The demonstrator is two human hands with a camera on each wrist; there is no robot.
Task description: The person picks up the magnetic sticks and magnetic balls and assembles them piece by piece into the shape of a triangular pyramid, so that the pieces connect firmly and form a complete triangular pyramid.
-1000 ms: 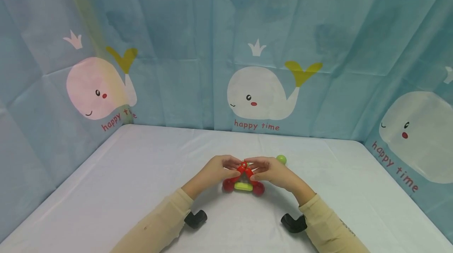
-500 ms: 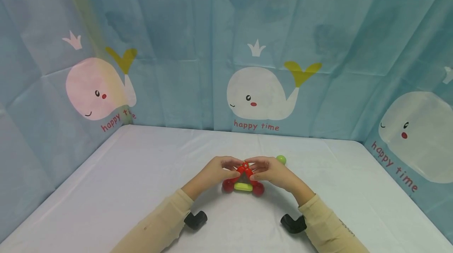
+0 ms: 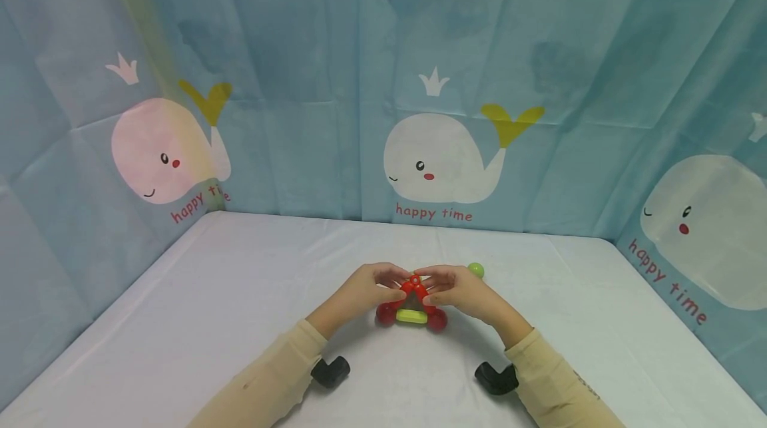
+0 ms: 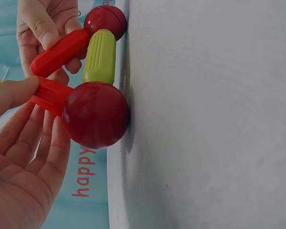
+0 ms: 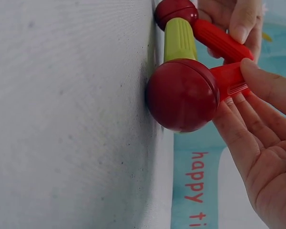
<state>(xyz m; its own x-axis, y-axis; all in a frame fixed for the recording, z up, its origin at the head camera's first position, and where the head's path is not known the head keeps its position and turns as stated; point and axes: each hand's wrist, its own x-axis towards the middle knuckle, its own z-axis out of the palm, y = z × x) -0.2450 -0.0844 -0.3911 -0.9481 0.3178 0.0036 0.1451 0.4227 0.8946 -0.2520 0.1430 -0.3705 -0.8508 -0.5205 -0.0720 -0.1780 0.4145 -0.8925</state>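
Two dark red balls, one on the left [image 3: 386, 314] and one on the right, the right ball [image 5: 183, 95], rest on the white table. A ribbed yellow-green rod [image 3: 412, 316] joins them. From each ball a red rod slants upward, and the two lean together at the top. My left hand [image 3: 367, 291] pinches the left red rod [image 4: 51, 97] between thumb and fingers. On the other side, my right hand [image 3: 466, 291] pinches the right red rod [image 5: 229, 78] the same way. A small red ring-like end [image 3: 415, 279] shows between the fingertips; what lies behind it is mostly hidden.
A light green ball [image 3: 476, 270] lies just beyond my right hand. A black elbow-shaped piece [image 3: 331, 372] shows by the left sleeve, and a similar black piece [image 3: 497, 379] by the right sleeve. A blue curtain with whale prints [image 3: 440, 158] stands behind the table.
The red ring-like end at the top has shifted very slightly to the right since a second ago. Both hands keep their grip and have hardly moved.
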